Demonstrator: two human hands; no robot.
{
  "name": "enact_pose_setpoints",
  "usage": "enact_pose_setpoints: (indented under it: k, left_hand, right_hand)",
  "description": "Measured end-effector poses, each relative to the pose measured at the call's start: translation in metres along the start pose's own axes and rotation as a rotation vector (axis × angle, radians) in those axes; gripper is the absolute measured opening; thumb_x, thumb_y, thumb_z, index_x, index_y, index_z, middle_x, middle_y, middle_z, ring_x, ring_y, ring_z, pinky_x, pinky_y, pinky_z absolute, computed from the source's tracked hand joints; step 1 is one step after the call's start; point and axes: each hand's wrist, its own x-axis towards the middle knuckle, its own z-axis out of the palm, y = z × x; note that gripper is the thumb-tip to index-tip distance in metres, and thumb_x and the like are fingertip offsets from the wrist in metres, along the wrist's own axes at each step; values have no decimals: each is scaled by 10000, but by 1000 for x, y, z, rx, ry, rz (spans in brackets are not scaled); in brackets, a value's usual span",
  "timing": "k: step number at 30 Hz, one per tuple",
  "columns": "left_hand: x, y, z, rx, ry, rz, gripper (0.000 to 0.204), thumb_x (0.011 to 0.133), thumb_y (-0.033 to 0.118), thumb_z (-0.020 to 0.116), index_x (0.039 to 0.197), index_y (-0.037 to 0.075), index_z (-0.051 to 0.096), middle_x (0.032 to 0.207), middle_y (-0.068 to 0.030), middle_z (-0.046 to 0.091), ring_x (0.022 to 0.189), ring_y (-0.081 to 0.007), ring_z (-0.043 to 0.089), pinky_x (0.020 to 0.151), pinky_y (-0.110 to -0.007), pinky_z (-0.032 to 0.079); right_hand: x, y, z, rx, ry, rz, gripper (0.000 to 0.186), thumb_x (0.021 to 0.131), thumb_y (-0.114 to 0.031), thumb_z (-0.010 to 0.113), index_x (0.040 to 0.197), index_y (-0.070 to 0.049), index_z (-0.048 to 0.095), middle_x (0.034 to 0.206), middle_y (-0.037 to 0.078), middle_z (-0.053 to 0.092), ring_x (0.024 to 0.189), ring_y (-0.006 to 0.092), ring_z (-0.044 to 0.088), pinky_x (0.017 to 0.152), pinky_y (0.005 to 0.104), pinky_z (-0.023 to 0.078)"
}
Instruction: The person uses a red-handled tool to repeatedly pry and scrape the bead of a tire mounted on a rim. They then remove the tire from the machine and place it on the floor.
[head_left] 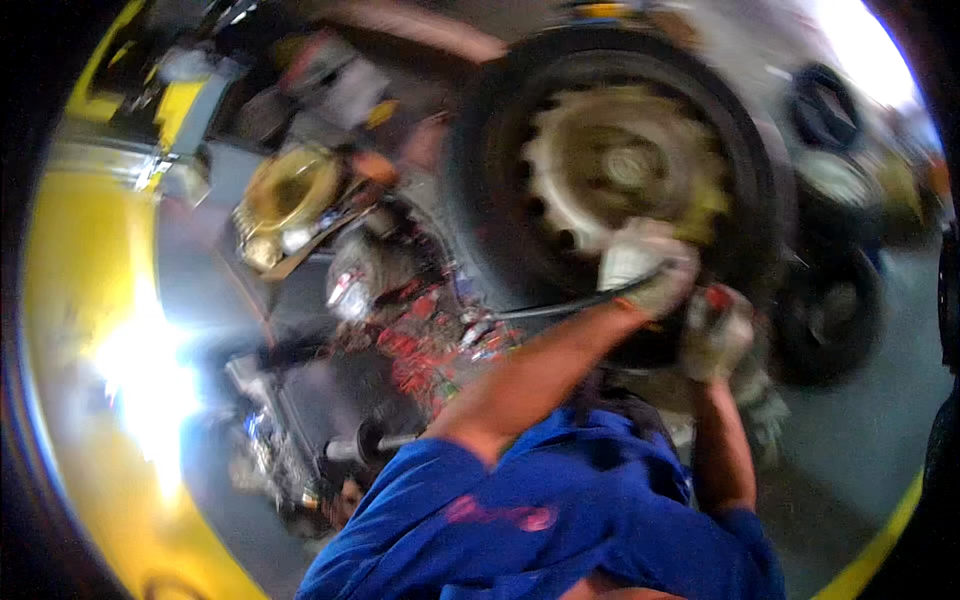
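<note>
While the left hand [650, 275] gripped a dark bar, a big wheel stood close beyond it

Although blur softened much of the view, the gloved left hand looked closed around the slim, dark bar [550, 309]. From that grip the bar ran leftward, sloping slightly down, across the lower part of the wheel [625, 165] – whether it touched the rubber could not be told.

Just beyond the grip was the wheel itself: pale, dirty metal centre with a notched edge, round hub in the middle, wide black tyre [480, 190] all around. The left hand overlapped the near edge of the metal.

Close to the right of the grip, and a little nearer the body, was the gloved right hand [716, 337], in front of the tyre. A red patch showed at its top – could not tell whether its fingers were closed on anything.

Left of the grip, past the bar's far end, red scraps [415, 345] lay scattered, a grey rounded object [378, 268] beside them and a round yellow part [318, 175] farther off. Well to the right of the grip, another tyre [810, 335]. Blue shirt [560, 500] on the near side.
</note>
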Motion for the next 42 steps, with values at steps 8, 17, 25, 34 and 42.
enact_pose_setpoints:
  k: [8, 17, 25, 34, 42]
  left_hand:
    - [8, 12, -16, 253, -42, -125, 330, 928, 234, 606, 699, 25, 720, 882, -193, 680, 900, -401, 632, 821, -518, 517]
    - [8, 7, -1, 322, -139, -97, 430, 981, 293, 527, 740, 1, 729, 922, -200, 678, 950, -402, 617, 885, -495, 497]
    - [4, -19, 9, 407, -142, 39, 358, 957, 269, 570, 749, 29, 734, 881, -179, 689, 889, -378, 642, 875, -478, 496]
    - [6, -9, 0, 575, -205, 246, 222, 904, 232, 583, 751, 110, 688, 784, -124, 695, 899, -320, 652, 812, -451, 492]
    - [-1, -25, 12, 490, -195, 162, 225, 916, 246, 576, 794, 110, 706, 838, -166, 670, 860, -387, 632, 785, -498, 497]
  right_hand:
    - [15, -17, -4, 154, 126, -212, 265, 813, -129, 802, 981, -23, 627, 829, 172, 656, 728, 388, 665, 634, 453, 552]
    - [12, -15, -13, 77, 156, -211, 232, 863, -230, 740, 973, -63, 622, 824, 134, 639, 766, 351, 661, 651, 458, 550]
    - [13, -22, -13, 65, 158, -213, 221, 868, -229, 732, 960, -68, 613, 832, 134, 653, 773, 349, 667, 651, 458, 551]
    - [11, -18, -14, 58, 124, -230, 246, 832, -195, 769, 991, -59, 638, 842, 140, 661, 780, 349, 677, 658, 456, 550]
    - [8, -17, -11, 48, 116, -235, 252, 825, -190, 774, 990, -58, 636, 859, 136, 672, 795, 345, 685, 670, 453, 557]
